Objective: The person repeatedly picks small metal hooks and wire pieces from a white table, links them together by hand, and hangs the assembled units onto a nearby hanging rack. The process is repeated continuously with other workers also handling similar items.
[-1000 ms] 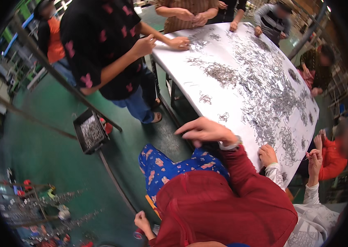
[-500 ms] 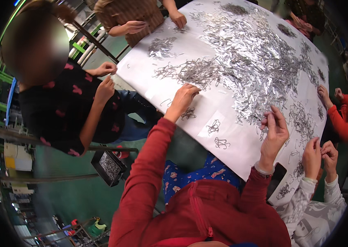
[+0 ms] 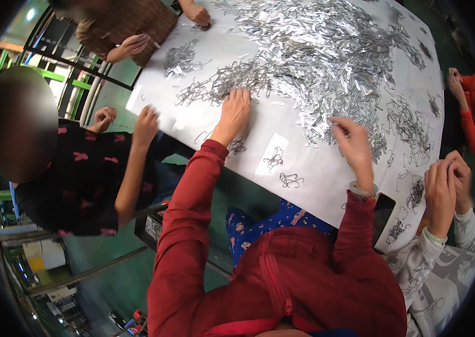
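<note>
My left hand (image 3: 236,112) reaches to the near edge of a tangled pile of dark bent wire hooks (image 3: 215,84). Its fingers are together and bent down onto the wires; the fingertips are hidden, so what they grip cannot be made out. Over the near edge of a large heap of small silver metal strips (image 3: 327,67), my right hand (image 3: 354,147) has thumb and forefinger apart, with no held piece visible. Between my hands, a small cluster of wire hooks (image 3: 275,158) lies on a pale sheet, and another cluster (image 3: 291,180) lies closer to me.
The white-topped table (image 3: 316,191) slants across the view. A dark phone (image 3: 383,216) lies by my right forearm. Co-workers sit or stand around: a person in a black top (image 3: 80,191) at left, another's hands (image 3: 445,185) close at right. More wire piles (image 3: 408,129) line the right side.
My left hand has moved farther in, onto the wire pile. My right hand, earlier raised with curled fingers, now stretches toward the silver strips. The whole view has shifted.
</note>
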A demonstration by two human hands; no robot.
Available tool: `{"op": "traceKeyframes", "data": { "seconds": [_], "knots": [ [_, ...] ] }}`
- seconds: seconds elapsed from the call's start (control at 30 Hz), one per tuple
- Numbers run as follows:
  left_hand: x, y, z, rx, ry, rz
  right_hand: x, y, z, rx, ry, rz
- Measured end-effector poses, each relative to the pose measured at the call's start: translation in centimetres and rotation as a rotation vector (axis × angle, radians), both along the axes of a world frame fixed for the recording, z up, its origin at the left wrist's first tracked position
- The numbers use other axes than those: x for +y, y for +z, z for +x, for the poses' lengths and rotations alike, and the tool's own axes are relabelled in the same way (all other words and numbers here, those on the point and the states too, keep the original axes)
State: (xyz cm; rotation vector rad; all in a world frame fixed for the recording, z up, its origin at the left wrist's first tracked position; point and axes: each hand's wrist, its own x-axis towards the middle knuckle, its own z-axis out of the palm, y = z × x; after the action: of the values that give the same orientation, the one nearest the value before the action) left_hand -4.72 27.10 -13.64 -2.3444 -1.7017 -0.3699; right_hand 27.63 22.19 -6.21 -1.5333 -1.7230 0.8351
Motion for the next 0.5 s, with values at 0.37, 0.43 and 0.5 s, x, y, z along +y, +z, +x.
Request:
{"op": "traceKeyframes", "data": {
  "seconds": [0.37,0.43,0.5],
  "knots": [
    [-6.4,7.4,-3.3,-0.752,0.231,-0.454,1.9,-5.7,-3.6,-0.438,0.195,0.324],
    [-8.9,6.8,-3.0,-0.617,0.209,-0.462,2.1,-6.2,-3.3,-0.414,0.214,0.362],
    [-10.1,6.2,-2.9,-0.464,0.165,-0.452,2.4,-6.6,-3.0,-0.293,0.188,0.343]
  ]
}}
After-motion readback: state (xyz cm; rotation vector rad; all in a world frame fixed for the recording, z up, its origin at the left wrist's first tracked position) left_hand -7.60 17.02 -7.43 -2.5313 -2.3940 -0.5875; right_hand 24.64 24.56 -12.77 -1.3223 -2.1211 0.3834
